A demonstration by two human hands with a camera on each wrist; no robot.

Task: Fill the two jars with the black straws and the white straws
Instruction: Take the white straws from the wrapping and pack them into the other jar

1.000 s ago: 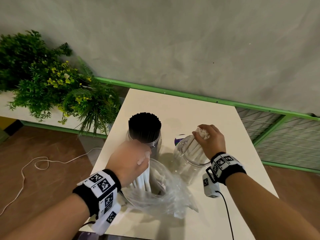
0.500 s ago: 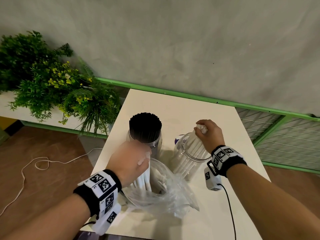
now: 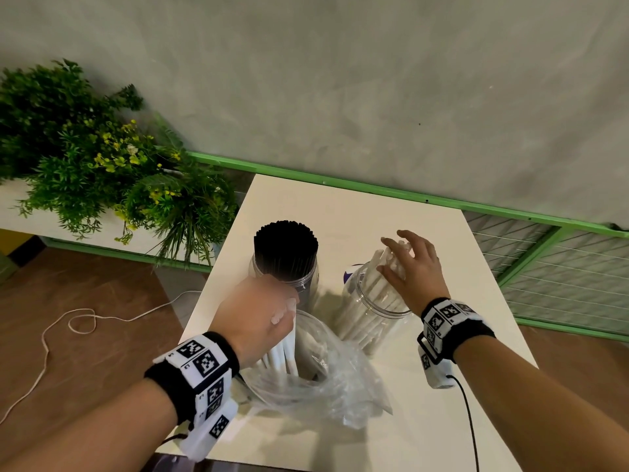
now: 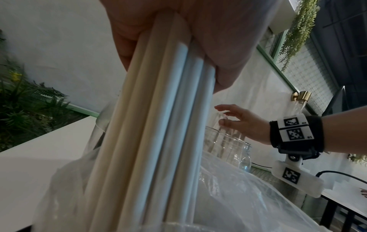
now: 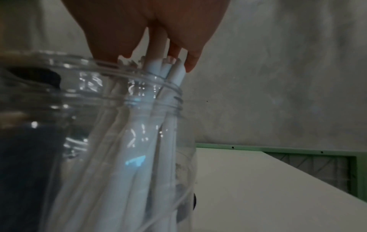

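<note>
A clear jar [image 3: 299, 284] packed with black straws [image 3: 286, 248] stands at the table's middle. To its right a second clear jar [image 3: 371, 321] holds white straws [image 3: 377, 284] leaning toward its far rim. My right hand [image 3: 413, 264] hovers over their tops with fingers spread and straight, fingertips [image 5: 190, 64] touching the straw ends. My left hand [image 3: 255, 311] grips a bundle of white straws [image 4: 158, 117] that stands inside a clear plastic bag [image 3: 316, 379] at the near edge of the table.
The white table [image 3: 357, 206] has a green rail behind it and a grey wall. Green plants [image 3: 95, 172] fill a planter to the left. A white cord [image 3: 68, 328] lies on the brown floor. A dark lid [image 3: 349, 275] lies behind the right jar.
My right hand let go of the white straws in the right jar, opened its fingers and rose slightly. The straws now lean free in the jar. My left hand kept its grip.
</note>
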